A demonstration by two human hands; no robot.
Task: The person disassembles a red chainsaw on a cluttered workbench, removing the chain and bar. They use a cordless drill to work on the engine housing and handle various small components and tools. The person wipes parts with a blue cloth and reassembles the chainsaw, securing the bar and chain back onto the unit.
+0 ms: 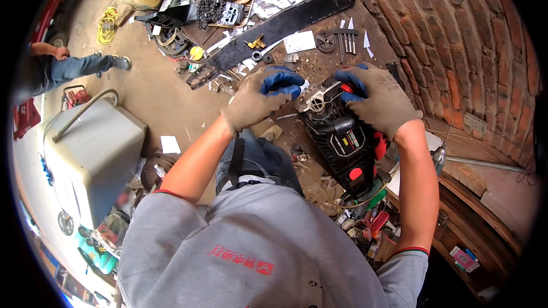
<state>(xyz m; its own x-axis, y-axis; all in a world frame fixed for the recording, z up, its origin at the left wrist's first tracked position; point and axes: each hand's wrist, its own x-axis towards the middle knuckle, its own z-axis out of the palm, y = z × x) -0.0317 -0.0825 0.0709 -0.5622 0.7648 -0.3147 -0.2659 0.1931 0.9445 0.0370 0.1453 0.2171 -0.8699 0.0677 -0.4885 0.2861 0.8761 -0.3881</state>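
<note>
A black and red chainsaw body (342,142) stands at the worktable's near edge, its metal clutch part (315,101) facing up at the far end. My gloved right hand (374,94) is closed over that end, with blue fingertips beside a red ring (346,88). Just left of the saw, my gloved left hand (265,94) has its fingers curled together. Whatever it pinches, if anything, is too small or hidden to make out. Beyond both hands a long black guide bar (285,25) lies slantwise on the table.
Around the bar lie a round black wheel (326,40), a black bracket with metal rods (346,39), a yellow part (256,41) and a pile of chains (217,0). A brick wall (456,40) rises on the right. Another person's leg (77,69) shows at far left.
</note>
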